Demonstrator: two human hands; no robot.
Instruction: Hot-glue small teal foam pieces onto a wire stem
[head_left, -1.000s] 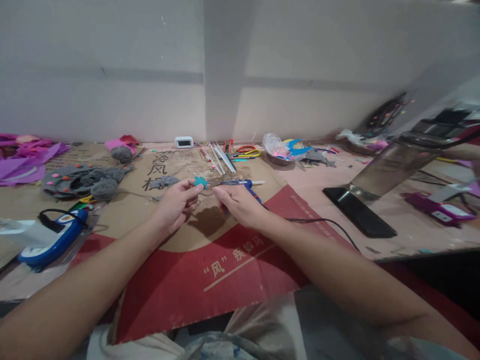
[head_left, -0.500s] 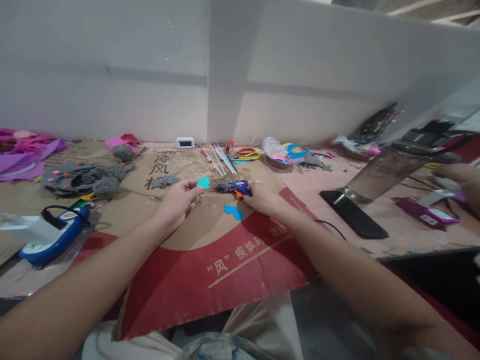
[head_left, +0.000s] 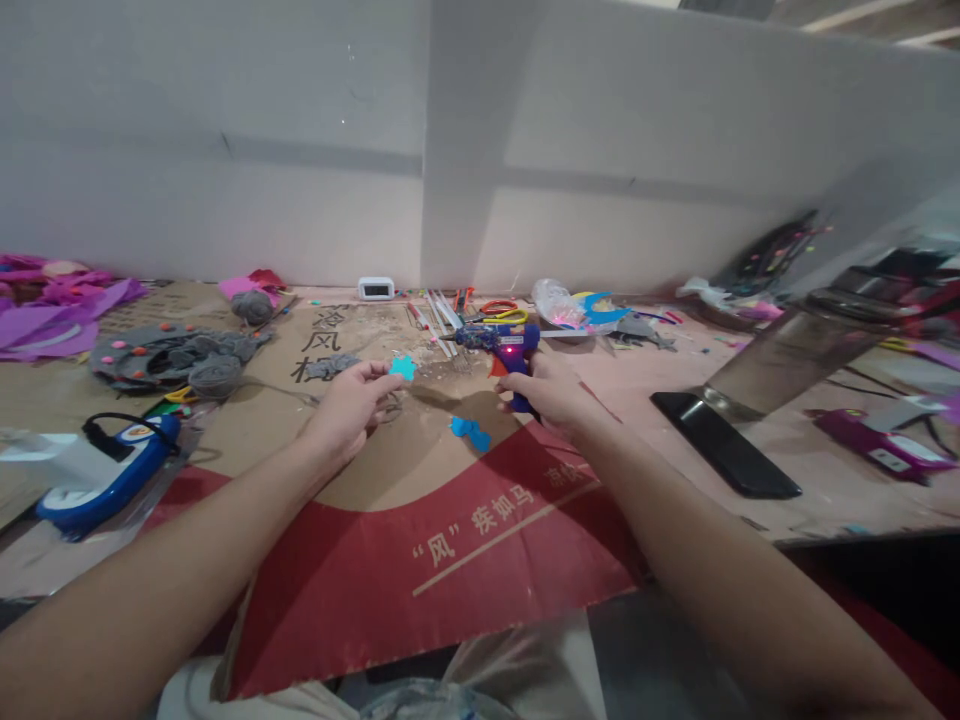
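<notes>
My left hand (head_left: 352, 405) pinches a small teal foam cutout (head_left: 403, 368) between thumb and fingers, held just above the cardboard sheet (head_left: 420, 560). My right hand (head_left: 547, 392) is wrapped round the grip of a blue hot glue gun (head_left: 504, 345), raised off the cardboard with its nozzle pointing left toward the cutout and a red light lit on its body. A second blue foam piece (head_left: 469, 432) lies on the cardboard between my hands.
Grey felt and yarn balls (head_left: 180, 358) lie at the left, purple sheets (head_left: 45, 315) beyond them. A blue-white device (head_left: 97, 470) sits near left. Glue sticks and scissors (head_left: 465, 310) lie at the back. A black phone (head_left: 724, 455) and clear bottle (head_left: 795, 350) stand right.
My right hand has picked up the glue gun from the cardboard and lifted it up and back. The blue foam piece it covered now lies bare. My left hand has kept the teal cutout.
</notes>
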